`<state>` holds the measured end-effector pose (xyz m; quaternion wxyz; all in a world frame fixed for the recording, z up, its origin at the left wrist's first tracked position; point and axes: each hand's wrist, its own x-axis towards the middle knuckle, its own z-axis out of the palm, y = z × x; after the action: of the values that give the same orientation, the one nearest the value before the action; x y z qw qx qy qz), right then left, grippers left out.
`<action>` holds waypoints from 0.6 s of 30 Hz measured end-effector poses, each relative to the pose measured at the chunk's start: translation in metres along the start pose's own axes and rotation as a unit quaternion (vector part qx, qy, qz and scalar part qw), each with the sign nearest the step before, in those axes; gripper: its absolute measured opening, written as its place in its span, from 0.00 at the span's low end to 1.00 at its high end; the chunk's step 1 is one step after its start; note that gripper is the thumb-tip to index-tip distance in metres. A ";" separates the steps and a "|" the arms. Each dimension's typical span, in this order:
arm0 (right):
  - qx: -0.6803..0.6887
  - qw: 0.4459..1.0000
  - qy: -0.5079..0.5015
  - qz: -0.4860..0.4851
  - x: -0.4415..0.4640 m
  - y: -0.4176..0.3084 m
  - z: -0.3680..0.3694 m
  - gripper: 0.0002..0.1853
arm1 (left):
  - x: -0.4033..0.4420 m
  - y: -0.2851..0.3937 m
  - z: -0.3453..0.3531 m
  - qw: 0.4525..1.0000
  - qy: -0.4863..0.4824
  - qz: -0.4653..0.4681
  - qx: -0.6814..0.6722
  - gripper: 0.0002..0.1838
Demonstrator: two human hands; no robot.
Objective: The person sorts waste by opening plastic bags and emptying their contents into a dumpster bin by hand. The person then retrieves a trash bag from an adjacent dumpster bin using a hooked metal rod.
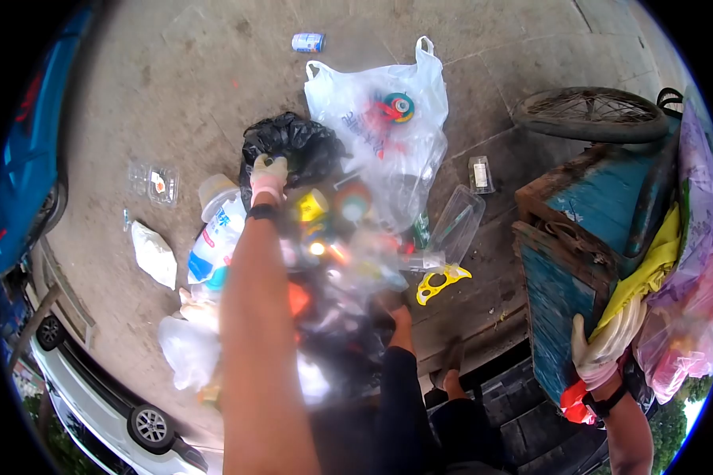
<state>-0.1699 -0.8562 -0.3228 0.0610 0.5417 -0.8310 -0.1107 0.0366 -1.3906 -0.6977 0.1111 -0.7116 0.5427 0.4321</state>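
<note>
My left hand (pixel 268 177), in a pale glove with a pink cuff, is closed on the edge of a black plastic bag (pixel 281 134). Beside that bag lies a large white plastic bag (pixel 404 103) with a round green and red item on it. Below the left hand is a blurred heap of litter with a yellow cup (pixel 312 205). At the right, my right hand (pixel 598 348), gloved too, rests at the edge of a worn blue wooden cart (pixel 562 301), its fingers partly spread against the board beside a yellow cloth (pixel 646 273).
A can (pixel 308 42) lies at the top. Clear containers (pixel 458 222), a yellow plastic piece (pixel 442 283) and a white bag (pixel 154 253) are on the ground. A wheel (pixel 594 113) adjoins the cart. Cars (pixel 111 404) stand at the left.
</note>
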 end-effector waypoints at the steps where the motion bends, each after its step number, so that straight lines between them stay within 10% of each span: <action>1: 0.002 1.000 -0.003 0.007 -0.001 0.000 0.000 0.47 | 0.003 -0.004 -0.001 1.000 -0.012 0.001 -0.004 0.35; 12: 0.044 0.999 0.006 -0.005 0.004 0.005 -0.013 0.45 | -0.035 -0.039 -0.046 0.981 -0.037 0.049 -0.186 0.31; 18: 0.085 0.992 0.084 0.039 -0.004 0.006 -0.011 0.35 | -0.122 -0.113 -0.067 0.987 -0.002 0.142 -0.072 0.31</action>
<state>-0.1717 -0.8516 -0.3107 0.0891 0.5196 -0.8497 0.0085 0.1634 -1.3070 -0.6028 -0.0024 -0.6326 0.6055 0.4828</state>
